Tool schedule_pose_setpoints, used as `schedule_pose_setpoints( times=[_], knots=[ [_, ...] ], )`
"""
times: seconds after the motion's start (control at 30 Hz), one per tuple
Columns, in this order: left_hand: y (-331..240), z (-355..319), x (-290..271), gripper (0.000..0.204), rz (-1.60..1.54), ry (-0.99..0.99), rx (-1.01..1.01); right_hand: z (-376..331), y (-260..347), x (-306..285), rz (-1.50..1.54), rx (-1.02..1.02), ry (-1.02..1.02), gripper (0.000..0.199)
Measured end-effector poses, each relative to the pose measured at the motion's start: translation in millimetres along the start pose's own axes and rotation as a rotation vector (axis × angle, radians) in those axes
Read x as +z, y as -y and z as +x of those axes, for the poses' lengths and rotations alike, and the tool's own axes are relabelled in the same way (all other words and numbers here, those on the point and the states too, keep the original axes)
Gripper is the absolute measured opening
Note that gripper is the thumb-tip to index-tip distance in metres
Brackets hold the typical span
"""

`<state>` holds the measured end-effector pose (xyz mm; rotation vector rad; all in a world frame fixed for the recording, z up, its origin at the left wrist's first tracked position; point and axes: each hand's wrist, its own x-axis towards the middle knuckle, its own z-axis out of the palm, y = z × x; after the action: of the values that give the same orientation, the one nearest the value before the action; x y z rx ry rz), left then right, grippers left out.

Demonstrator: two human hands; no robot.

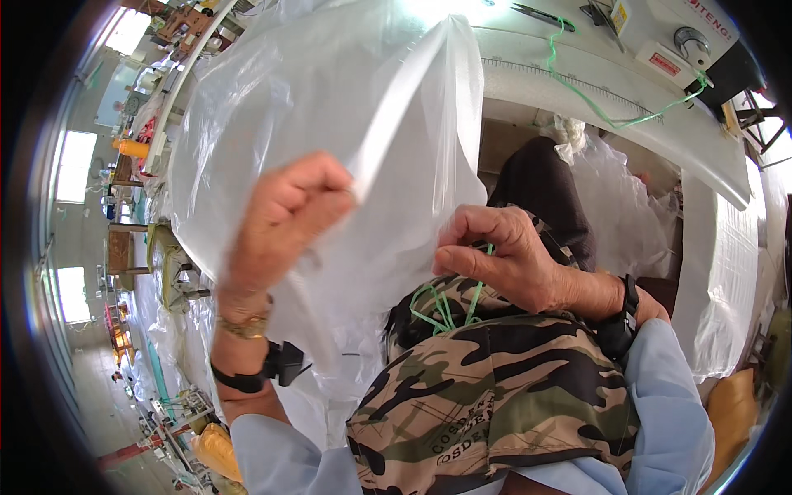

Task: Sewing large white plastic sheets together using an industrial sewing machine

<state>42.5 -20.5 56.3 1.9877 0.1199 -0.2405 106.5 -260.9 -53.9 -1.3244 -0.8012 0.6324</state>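
A large clear plastic bag (330, 107) hangs in front of me, filling the upper middle of the view. My left hand (285, 214) is closed in a fist on a fold of the bag at its middle. My right hand (503, 256) pinches the bag's lower right edge together with a thin green string (445, 307), whose loops dangle over my camouflage-patterned lap (495, 396). Both wrists wear black straps; the left also has a gold bracelet.
A white sewing machine table (627, 115) lies ahead at the upper right, with a green cord (594, 103) across it and scissors (540, 15) at its far edge. More clear plastic (627, 206) is heaped under the table. A row of workstations (157, 256) runs along the left.
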Motion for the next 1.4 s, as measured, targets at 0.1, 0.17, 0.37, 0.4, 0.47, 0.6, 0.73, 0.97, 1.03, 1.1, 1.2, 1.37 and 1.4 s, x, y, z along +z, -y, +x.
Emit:
schedule_pose_setpoints(
  times=[0.1, 0.17, 0.37, 0.4, 0.47, 0.6, 0.73, 0.97, 1.03, 1.1, 1.2, 1.37, 1.4],
  knots=[
    [41, -6, 46, 0.010, -0.080, -0.075, -0.073, -1, -5, 7, 0.123, -0.022, 0.058, 0.019],
    [87, -10, 78, 0.014, -0.089, -0.146, -0.002, -2, -10, 13, 0.284, 0.163, 0.177, 0.020],
    [103, 0, 112, 0.012, 0.029, -0.250, 0.029, 1, -33, 16, -0.142, 0.073, 0.228, 0.017],
    [104, -2, 111, 0.012, 0.028, -0.249, 0.026, 2, -30, 18, -0.414, -0.140, 0.216, 0.018],
    [108, -4, 107, 0.011, -0.005, -0.253, 0.085, 7, -28, 24, -0.441, -0.108, 0.264, 0.019],
    [123, 1, 101, 0.013, 0.083, -0.230, 0.185, 10, -39, 28, -0.641, -0.133, 0.372, 0.017],
    [122, -2, 100, 0.014, -0.121, -0.249, 0.001, 10, -41, 32, -0.620, -0.203, 0.411, 0.020],
    [102, 6, 106, 0.017, -0.404, -0.291, -0.065, 15, -39, 35, -0.673, -0.253, 0.550, 0.021],
    [110, 6, 97, 0.016, -0.254, -0.300, -0.053, 16, -37, 32, -0.696, -0.248, 0.599, 0.021],
    [113, 6, 93, 0.016, -0.101, -0.316, -0.040, 19, -37, 28, -0.728, -0.468, 0.683, 0.017],
    [111, 3, 87, 0.015, -0.329, -0.428, -0.017, 21, -33, 17, -0.547, -0.470, 0.420, 0.012],
    [111, 2, 45, 0.014, -0.079, -0.506, 0.030, -1, -35, -19, -0.886, -0.209, 0.134, 0.023],
    [114, -1, 34, 0.013, -0.057, -0.497, 0.044, -5, -36, -22, -1.012, -0.094, 0.152, 0.030]
  ],
)
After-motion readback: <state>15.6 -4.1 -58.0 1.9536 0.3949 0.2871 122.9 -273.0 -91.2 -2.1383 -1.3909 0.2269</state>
